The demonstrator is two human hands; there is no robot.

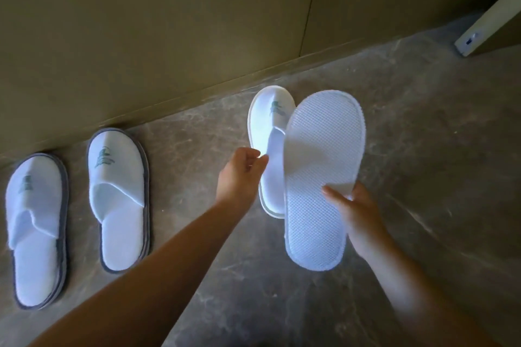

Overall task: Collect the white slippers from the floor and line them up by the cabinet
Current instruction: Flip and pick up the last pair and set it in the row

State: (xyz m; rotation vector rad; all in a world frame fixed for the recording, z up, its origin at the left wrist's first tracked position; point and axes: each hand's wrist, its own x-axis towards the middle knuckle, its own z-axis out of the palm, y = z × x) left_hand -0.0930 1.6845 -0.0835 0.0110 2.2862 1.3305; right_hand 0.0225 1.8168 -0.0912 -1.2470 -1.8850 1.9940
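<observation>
Two white slippers with grey trim [36, 228] [118, 200] lie side by side on the floor, toes toward the tan cabinet [141, 36]. A third white slipper [267, 135] with a green logo lies right side up near the cabinet base. My left hand [239, 175] pinches its inner edge at the strap opening. My right hand [358, 214] grips a fourth white slipper [318, 172] held sole up, its textured bottom facing me, overlapping the right side of the third slipper.
The floor is dark marbled stone [423, 177]. The cabinet base runs diagonally from lower left to upper right. A white panel or door edge [485, 22] stands at the upper right corner.
</observation>
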